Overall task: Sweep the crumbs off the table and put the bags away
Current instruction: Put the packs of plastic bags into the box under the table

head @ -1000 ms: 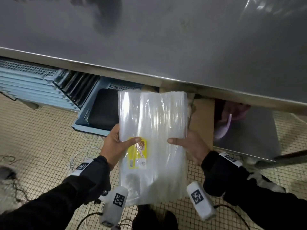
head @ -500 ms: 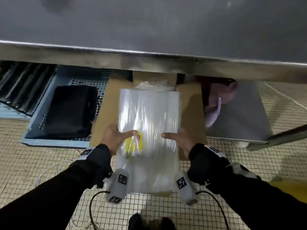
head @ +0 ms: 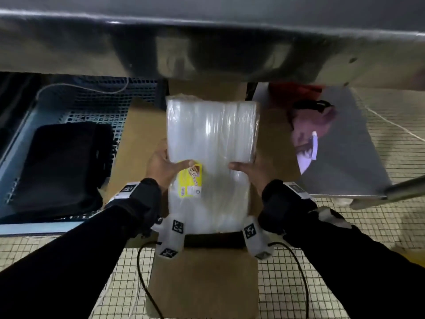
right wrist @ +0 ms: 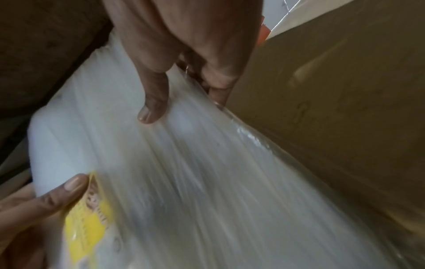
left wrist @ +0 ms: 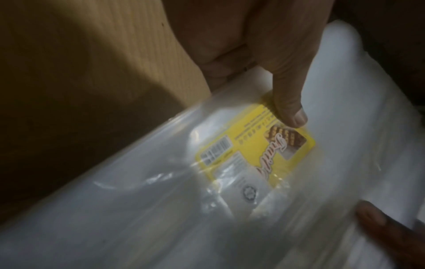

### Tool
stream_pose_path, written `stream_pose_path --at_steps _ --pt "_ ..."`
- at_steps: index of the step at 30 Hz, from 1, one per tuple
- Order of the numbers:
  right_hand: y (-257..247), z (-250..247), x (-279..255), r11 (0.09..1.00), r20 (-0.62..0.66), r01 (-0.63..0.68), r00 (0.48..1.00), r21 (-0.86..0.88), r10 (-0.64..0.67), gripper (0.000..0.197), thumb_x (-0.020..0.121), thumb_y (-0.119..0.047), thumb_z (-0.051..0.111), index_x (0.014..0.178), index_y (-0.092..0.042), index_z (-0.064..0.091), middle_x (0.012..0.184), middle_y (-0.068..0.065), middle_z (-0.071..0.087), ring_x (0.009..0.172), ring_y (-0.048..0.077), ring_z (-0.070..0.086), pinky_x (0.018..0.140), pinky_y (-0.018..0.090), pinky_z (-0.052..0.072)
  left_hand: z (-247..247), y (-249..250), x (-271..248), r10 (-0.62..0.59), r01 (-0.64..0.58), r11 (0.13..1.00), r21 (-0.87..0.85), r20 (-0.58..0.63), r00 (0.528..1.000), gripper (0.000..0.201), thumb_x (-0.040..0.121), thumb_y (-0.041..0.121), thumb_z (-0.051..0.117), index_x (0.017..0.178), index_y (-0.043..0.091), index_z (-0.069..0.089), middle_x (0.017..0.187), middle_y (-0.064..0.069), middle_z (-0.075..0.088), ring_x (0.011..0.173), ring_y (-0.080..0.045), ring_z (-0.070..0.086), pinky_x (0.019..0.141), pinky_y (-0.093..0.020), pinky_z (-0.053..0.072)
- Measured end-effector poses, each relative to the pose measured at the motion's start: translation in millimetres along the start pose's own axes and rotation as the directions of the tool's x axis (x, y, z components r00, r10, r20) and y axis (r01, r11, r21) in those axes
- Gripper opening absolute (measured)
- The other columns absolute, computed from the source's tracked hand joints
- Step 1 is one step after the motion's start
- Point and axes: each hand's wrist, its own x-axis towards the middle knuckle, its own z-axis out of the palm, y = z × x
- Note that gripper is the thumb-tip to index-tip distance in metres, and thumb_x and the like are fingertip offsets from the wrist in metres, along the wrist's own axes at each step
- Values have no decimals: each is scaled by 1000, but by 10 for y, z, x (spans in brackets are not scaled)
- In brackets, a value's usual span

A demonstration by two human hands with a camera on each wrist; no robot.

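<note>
Bags (head: 210, 146), a clear-wrapped stack with a yellow label (head: 189, 180), sit at the centre of the head view over an open cardboard box (head: 202, 279) on the tiled floor (head: 322, 284), just under the steel tabletop (head: 207, 42) edge at 12 o'clock. The left hand (head: 161, 165) grips the stack's 9 o'clock edge, thumb laid across the top at the label's upper corner, fingers curled beneath. The right hand (head: 249, 172) grips the 3 o'clock edge the same way, thumb on top and fingers wrapped under. In the left wrist view the thumb (left wrist: 287, 102) presses the label (left wrist: 255, 154); in the right wrist view the thumb (right wrist: 152, 107) lies on the wrap with the box wall (right wrist: 333, 91) beside it. A blue crate (head: 69, 104) holding a black case (head: 62, 162) lies at 9 o'clock.

Compared with a second ago, the stack has gone further in under the tabletop edge and now sits squarely over the box, whose near flap shows below it; both hands keep their hold.
</note>
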Motion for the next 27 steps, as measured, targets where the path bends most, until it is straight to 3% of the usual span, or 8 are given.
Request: stream_pose_path --at_steps 3,6,9,12,15,19,24,27 --pt "190 96 147 999 -32 26 999 -45 -27 63 65 -11 81 122 -12 53 116 5 65 106 23 61 97 37 48 57 -178 43 -4 4 1000 -27 -7 1000 63 66 -5 78 121 -3 48 110 -11 63 93 -20 62 71 -10 53" --pt "446 190 285 998 -9 -6 1000 -65 6 67 65 -5 80 126 -9 52 118 10 66 106 24 62 98 39 48 92 -452 51 -63 62 997 35 6 998 66 64 0 81 120 3 47 111 -10 63 106 -26 61 91 -33 51" --pt "758 322 491 979 80 -22 996 -202 38 77 60 -10 83 129 -9 50 125 13 62 115 28 59 102 45 46 119 -613 9 -142 127 975 180 74 987 78 59 17 86 124 3 45 116 -6 58 110 -24 57 84 -21 43" --pt "821 389 494 898 159 -56 978 -436 138 69 67 -11 80 129 -5 51 131 13 57 121 29 54 103 42 45 105 -720 -75 -216 155 942 297 182 959 94 58 23 86 134 1 35 139 -15 43 127 -25 44 102 -25 36" --pt "806 300 357 938 130 -137 974 -318 187 61 69 1 77 125 1 52 121 8 58 115 23 55 98 34 46 11 -813 -267 -254 218 963 161 253 934 131 34 49 86 141 9 23 141 -10 42 129 -21 44 108 -36 38" --pt "742 140 30 946 165 -310 932 -101 323 79 75 4 72 140 -3 29 140 16 45 127 35 46 75 37 51 -126 -870 -631 -311 265 944 197 261 914 127 51 47 87 148 14 13 146 -7 41 130 -23 45 109 -41 38" --pt "681 18 -667 953 331 -254 896 -167 297 73 79 6 67 140 -3 27 145 19 36 133 32 38 98 35 40 -280 -826 -1287 -165 -11 922 387 418 894 126 53 53 78 150 14 9 154 -2 23 140 -9 22 113 -21 21" --pt "830 11 -1031 934 438 -101 862 -343 254 79 75 -3 74 140 -7 30 147 14 37 135 25 38 98 23 36 -319 -830 -1634 -129 -263 736 623 511 850 123 64 47 78 145 29 -12 157 3 -7 146 -12 -5 120 -33 12"
